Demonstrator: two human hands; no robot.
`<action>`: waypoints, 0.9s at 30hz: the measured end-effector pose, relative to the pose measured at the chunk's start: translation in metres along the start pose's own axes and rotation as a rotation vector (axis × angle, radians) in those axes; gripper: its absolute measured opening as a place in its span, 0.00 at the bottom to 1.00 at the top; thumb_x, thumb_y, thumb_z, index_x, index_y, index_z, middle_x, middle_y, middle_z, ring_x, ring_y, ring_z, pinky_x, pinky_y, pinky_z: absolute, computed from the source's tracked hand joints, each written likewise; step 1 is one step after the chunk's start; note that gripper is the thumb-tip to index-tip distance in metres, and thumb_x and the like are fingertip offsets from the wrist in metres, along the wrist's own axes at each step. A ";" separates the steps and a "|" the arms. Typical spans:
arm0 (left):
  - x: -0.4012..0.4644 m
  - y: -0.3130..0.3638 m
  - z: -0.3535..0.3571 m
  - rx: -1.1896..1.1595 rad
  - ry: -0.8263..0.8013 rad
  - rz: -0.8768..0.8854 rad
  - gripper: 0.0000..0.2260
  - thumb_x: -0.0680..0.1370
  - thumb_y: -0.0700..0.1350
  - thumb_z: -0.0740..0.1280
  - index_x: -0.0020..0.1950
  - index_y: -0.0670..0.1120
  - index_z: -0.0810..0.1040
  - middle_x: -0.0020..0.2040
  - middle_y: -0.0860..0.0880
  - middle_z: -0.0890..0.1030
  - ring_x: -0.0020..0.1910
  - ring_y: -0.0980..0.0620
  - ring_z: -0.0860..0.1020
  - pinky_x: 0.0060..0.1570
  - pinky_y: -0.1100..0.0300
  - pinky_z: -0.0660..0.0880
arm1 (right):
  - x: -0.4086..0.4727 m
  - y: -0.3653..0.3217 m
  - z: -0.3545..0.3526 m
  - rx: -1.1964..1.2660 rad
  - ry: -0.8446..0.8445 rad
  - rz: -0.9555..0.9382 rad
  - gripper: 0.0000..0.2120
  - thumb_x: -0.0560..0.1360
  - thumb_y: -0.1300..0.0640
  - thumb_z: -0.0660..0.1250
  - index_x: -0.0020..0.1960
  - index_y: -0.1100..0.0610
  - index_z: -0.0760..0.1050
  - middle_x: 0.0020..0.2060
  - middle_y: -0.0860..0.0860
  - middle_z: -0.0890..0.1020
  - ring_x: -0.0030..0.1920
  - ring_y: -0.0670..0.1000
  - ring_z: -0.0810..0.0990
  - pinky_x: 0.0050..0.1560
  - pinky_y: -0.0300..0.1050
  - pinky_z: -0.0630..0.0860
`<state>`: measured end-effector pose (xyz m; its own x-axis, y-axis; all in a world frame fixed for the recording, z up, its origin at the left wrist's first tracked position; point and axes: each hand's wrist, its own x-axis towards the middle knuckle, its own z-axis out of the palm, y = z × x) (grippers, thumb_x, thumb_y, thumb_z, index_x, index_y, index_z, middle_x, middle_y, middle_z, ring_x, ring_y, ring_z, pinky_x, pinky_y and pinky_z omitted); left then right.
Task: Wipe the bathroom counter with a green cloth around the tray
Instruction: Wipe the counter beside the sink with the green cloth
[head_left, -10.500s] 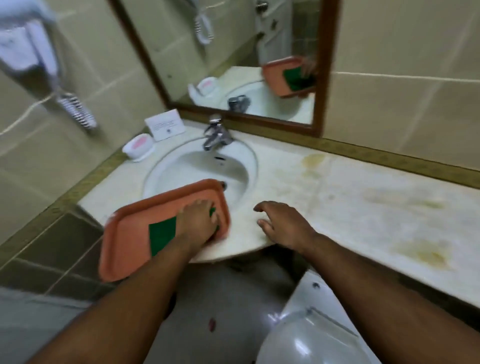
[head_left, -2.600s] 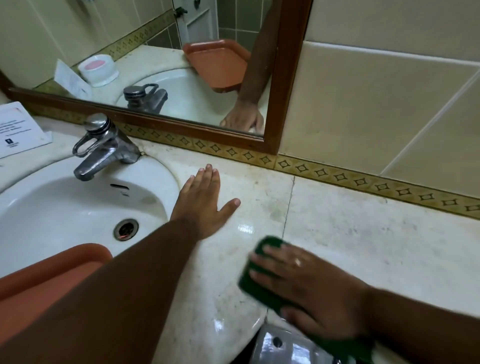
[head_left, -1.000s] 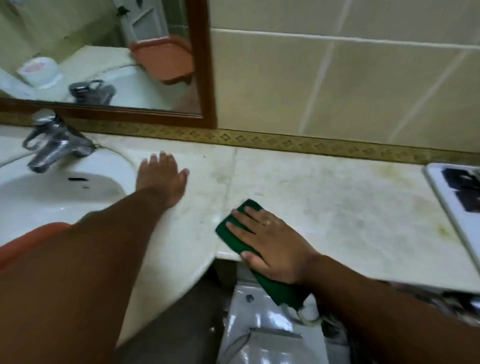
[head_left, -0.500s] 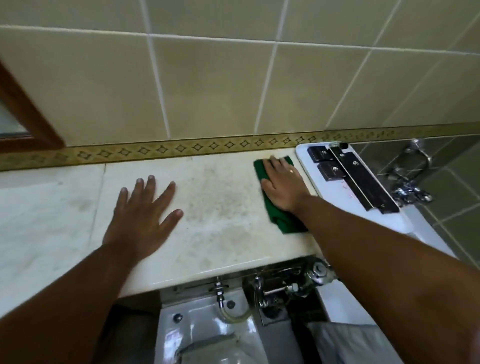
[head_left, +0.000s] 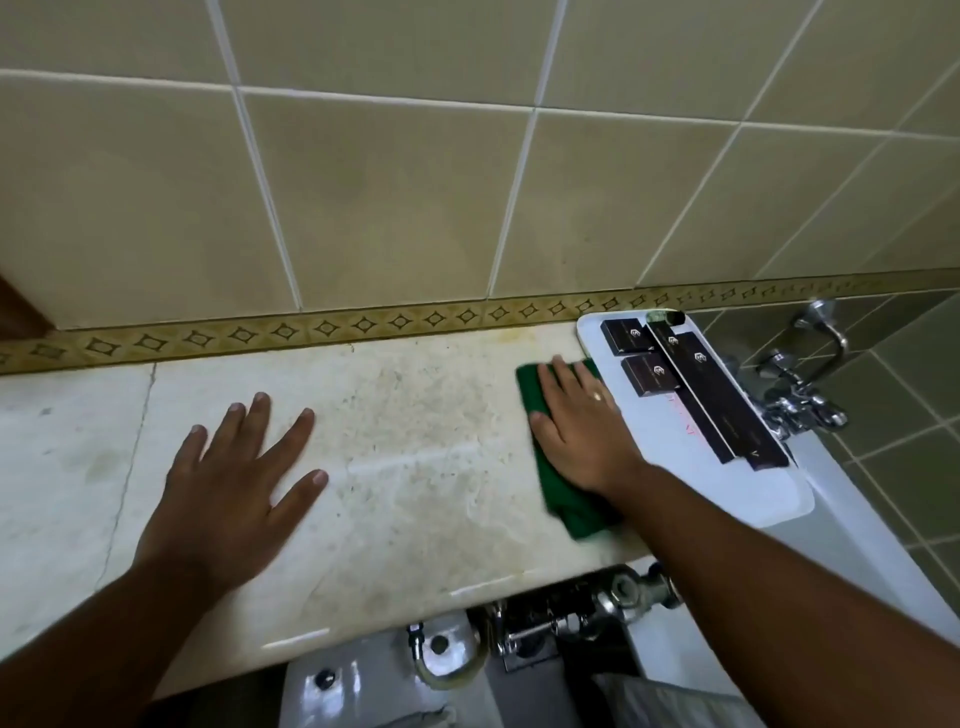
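Two hands on the bench (head_left: 415, 457): my right hand (head_left: 582, 436) flat, pressing the green cloth (head_left: 563, 499) against the white tray's (head_left: 727, 488) left edge; my left hand (head_left: 234, 483) splayed, empty, well left of the tray.

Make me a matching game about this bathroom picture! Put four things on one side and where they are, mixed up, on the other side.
Things:
1. green cloth
2. left hand
3. dark boxes
4. white tray

Places:
A. lying on the white tray
B. flat on the bare counter, fingers spread
C. at the counter's right end, beside the cloth
D. under the right hand

Pairs: 1-D, 2-B, 3-A, 4-C
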<state>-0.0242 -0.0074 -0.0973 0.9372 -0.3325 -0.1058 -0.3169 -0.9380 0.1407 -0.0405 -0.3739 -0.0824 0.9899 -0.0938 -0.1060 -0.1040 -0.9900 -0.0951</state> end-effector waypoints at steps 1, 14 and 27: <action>0.001 0.000 0.001 -0.008 0.000 -0.004 0.33 0.77 0.70 0.39 0.80 0.60 0.50 0.82 0.46 0.49 0.81 0.45 0.49 0.77 0.44 0.45 | 0.028 -0.007 0.000 0.015 0.014 0.080 0.31 0.81 0.45 0.48 0.79 0.58 0.48 0.79 0.57 0.51 0.78 0.59 0.48 0.75 0.55 0.47; 0.003 0.002 -0.002 -0.032 -0.010 -0.011 0.32 0.77 0.70 0.38 0.80 0.62 0.49 0.82 0.48 0.47 0.81 0.47 0.46 0.78 0.44 0.44 | -0.008 -0.054 0.006 0.172 0.204 0.375 0.30 0.78 0.47 0.52 0.75 0.61 0.56 0.77 0.59 0.58 0.77 0.59 0.53 0.76 0.58 0.49; 0.004 0.000 -0.001 -0.038 0.003 -0.007 0.33 0.76 0.70 0.36 0.80 0.62 0.46 0.82 0.49 0.44 0.81 0.48 0.44 0.77 0.46 0.42 | 0.018 -0.058 0.007 0.099 0.096 0.439 0.34 0.79 0.40 0.43 0.80 0.56 0.46 0.79 0.59 0.48 0.78 0.60 0.46 0.76 0.58 0.44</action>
<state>-0.0204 -0.0088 -0.0970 0.9398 -0.3253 -0.1044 -0.3043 -0.9360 0.1769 -0.0171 -0.3172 -0.0860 0.8541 -0.5161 -0.0651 -0.5195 -0.8401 -0.1560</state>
